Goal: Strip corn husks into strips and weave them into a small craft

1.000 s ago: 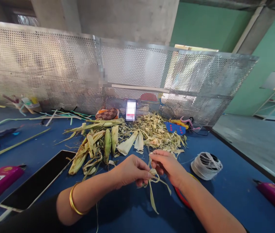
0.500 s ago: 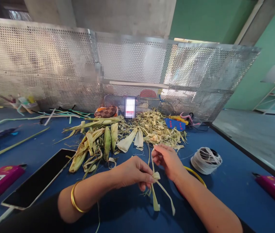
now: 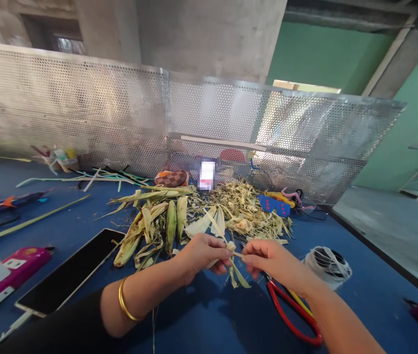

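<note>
Between my hands is a small knotted piece of pale corn husk strips (image 3: 231, 247), with loose ends hanging below the knot. My left hand (image 3: 209, 253) pinches it at the knot between thumb and fingers. One narrow strip runs sideways to my right hand (image 3: 262, 256), whose thumb and fingertips are closed on its end. Under my right forearm lies a pair of scissors with red and yellow handles (image 3: 293, 314); its blades are mostly hidden by the hand. Just beyond my hands two wide pale husk pieces (image 3: 201, 223) lie on the blue table.
Corn husks (image 3: 172, 219) and a heap of shredded husk (image 3: 249, 206) cover the table's middle back. A spool of white string (image 3: 329, 265) stands right. A phone (image 3: 71, 270) and a magenta power strip (image 3: 13, 278) lie left. A perforated metal screen (image 3: 216, 113) borders the back.
My right hand has come down from the upright strips and now draws one strip out to the right. The knotted husk is raised slightly. More of the scissors shows. The view has shifted.
</note>
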A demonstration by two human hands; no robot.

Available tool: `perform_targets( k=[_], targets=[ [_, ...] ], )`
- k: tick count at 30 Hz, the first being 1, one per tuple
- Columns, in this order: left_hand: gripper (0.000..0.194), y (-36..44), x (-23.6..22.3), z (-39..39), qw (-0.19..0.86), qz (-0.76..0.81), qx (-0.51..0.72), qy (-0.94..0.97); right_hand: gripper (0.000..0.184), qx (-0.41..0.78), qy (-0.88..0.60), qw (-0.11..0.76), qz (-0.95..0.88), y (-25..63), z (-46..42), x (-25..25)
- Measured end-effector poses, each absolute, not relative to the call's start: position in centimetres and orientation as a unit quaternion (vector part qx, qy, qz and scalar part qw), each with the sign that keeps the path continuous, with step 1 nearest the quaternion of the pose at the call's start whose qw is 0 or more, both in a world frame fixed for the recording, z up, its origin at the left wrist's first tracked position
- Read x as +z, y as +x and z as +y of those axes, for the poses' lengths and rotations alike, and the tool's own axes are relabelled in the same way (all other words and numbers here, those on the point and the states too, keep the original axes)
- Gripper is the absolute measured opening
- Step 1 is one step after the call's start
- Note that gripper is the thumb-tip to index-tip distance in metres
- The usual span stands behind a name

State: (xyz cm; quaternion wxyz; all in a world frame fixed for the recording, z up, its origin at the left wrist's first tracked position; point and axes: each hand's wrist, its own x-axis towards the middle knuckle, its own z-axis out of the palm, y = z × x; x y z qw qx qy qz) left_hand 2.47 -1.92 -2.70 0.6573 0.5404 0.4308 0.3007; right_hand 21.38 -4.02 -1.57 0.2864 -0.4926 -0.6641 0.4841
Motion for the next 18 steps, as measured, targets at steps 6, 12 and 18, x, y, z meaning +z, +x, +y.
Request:
perform_targets(
  k=[6, 12, 18],
  targets=[
    [0.024, 2.7, -3.1, -2.0, 0.687, 0.434, 0.312, 0.493, 0.020, 0.377, -0.521, 0.253, -0.723, 21.7, -3.4, -2.7],
    [0.016, 2.9, -3.2, -2.2, 0.694, 0.464, 0.344, 0.429, 0.016, 0.017, -0.501, 0.322, -0.803, 20.7, -4.2, -3.0],
    [0.018, 2.9, -3.6, -2.3, 0.706, 0.440, 0.377, 0.407, 0.024, -0.277, -0.272, 0.226, -0.893, 17.3, -5.9, -3.4]
  ],
)
